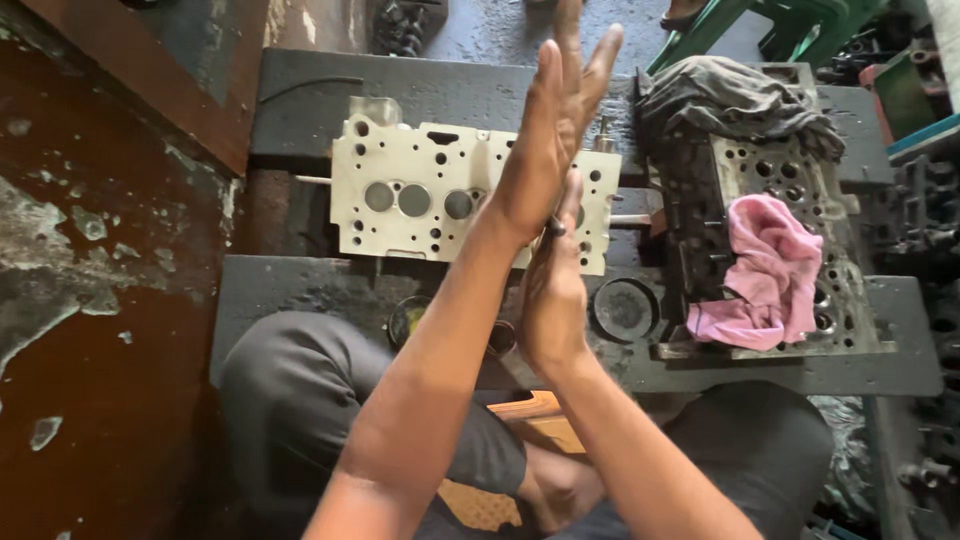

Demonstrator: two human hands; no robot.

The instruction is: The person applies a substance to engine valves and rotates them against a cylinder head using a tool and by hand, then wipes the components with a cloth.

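Head view, looking down over the knees. I count two cylinder heads: one pale cylinder head (420, 195) lying flat at centre, and one dark cylinder head (800, 190) to its right, both on a black slab (300, 285). I count two rags: a pink rag (765, 275) on the dark head and a grey rag (730, 95) bunched at its far end. I count two hands. My left hand (550, 140) is flat and open, fingers straight and together, pointing away. My right hand (552, 290) presses palm-to-palm against it, set lower, also flat. Between the palms I see one thin dark rod (553, 229); only a short end shows at the right thumb, so I cannot tell its length. The rod is pinched between the flat palms, not gripped by curled fingers. It sits above the pale head's right portion, well apart from the pink rag.
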